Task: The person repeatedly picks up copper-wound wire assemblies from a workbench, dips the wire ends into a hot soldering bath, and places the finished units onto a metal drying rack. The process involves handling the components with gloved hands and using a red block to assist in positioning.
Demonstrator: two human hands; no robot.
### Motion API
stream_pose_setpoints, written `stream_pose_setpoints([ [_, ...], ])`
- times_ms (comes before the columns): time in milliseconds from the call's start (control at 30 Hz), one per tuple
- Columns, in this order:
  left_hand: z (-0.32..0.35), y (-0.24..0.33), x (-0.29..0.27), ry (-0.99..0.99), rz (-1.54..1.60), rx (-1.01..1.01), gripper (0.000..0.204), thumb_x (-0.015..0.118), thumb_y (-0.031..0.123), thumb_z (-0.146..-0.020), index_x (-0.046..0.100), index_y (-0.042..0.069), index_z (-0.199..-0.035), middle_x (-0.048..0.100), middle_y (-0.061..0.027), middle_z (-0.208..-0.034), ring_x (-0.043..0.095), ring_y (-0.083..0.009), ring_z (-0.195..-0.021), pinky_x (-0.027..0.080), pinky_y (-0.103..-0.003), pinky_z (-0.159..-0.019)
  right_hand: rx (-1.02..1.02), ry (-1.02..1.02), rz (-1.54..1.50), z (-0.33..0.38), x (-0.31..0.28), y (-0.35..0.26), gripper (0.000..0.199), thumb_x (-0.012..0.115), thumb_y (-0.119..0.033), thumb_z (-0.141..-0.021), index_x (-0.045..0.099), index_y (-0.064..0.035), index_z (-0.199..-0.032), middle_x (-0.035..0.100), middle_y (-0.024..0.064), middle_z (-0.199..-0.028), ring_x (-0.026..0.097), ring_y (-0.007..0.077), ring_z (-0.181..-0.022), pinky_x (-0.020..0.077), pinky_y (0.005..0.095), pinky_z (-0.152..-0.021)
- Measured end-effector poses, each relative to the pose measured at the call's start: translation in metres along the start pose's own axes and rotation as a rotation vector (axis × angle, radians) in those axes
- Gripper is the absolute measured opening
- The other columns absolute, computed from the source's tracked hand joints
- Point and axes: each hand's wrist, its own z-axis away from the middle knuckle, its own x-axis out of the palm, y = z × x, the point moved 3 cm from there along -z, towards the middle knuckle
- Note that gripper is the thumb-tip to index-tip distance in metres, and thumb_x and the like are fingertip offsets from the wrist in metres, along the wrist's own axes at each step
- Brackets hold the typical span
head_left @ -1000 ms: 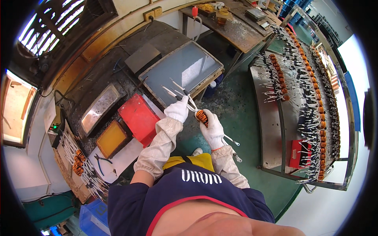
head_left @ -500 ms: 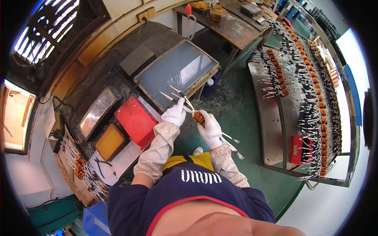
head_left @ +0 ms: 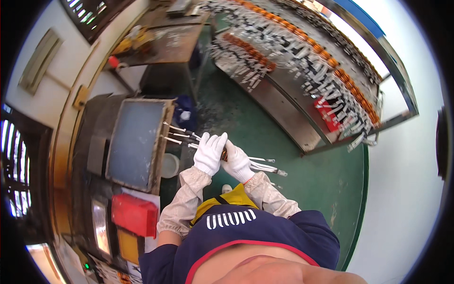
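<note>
Both my hands wear white gloves and meet in front of my body around one copper wire coil [head_left: 224, 155], most of it hidden by the gloves. My left hand [head_left: 209, 154] wraps its left side, fingers bent over the top. My right hand [head_left: 236, 163] grips the other side. White sleeved leads [head_left: 178, 141] with metal tips stick out past my left hand, and more white leads [head_left: 265, 165] with terminal ends jut out beyond my right hand.
A metal rack [head_left: 283, 102] holds rows of similar coils [head_left: 321, 53] and a red box [head_left: 327, 113]. To the left stand a framed tank of grey liquid [head_left: 132, 139], a red bin [head_left: 135, 214] and a white bucket [head_left: 170, 165]. A worktable [head_left: 172, 45] stands farther back.
My view has turned right, toward the rack, and the tank has shifted left. My left hand has moved from the leads to the coil, beside my right hand.
</note>
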Motion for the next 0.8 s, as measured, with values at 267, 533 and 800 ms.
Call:
stream_pose_setpoints([
  [267,-0.059,0.014,0.101,-0.133,0.339,0.009,0.085,0.063,0.0,-0.072,0.033,0.0,-0.152,0.063,-0.0126,-0.09,0.062,-0.0331,-0.085,0.05,-0.045,-0.083,-0.095,0.157,0.25,-0.008,-0.063,0.069,0.072,0.074,-0.006,-0.067,0.046,-0.0017,-0.134,0.062,0.0161,-0.101,0.063,0.0357,-0.094,0.0524,0.0442,-0.081],
  [533,-0.093,-0.035,0.188,-0.32,0.362,-0.084,0.046,0.063,0.001,-0.075,0.061,0.012,-0.119,0.066,-0.0164,-0.094,0.065,-0.0377,-0.092,0.051,-0.049,-0.078,0.148,0.151,0.256,0.008,-0.11,0.1,0.071,0.075,-0.014,-0.075,0.047,-0.0059,-0.14,0.054,0.0178,-0.133,0.057,0.0369,-0.119,0.0491,0.0448,-0.099],
  [800,-0.075,-0.157,0.312,-0.622,0.204,-0.741,0.043,0.083,0.013,-0.071,0.067,0.011,-0.11,0.067,-0.0195,-0.11,0.065,-0.0388,-0.107,0.053,-0.046,-0.092,0.891,-0.252,0.271,0.143,-0.118,0.254,0.053,0.064,-0.032,-0.087,0.051,-0.011,-0.134,0.061,0.0203,-0.12,0.063,0.0412,-0.109,0.0529,0.0494,-0.09],
])
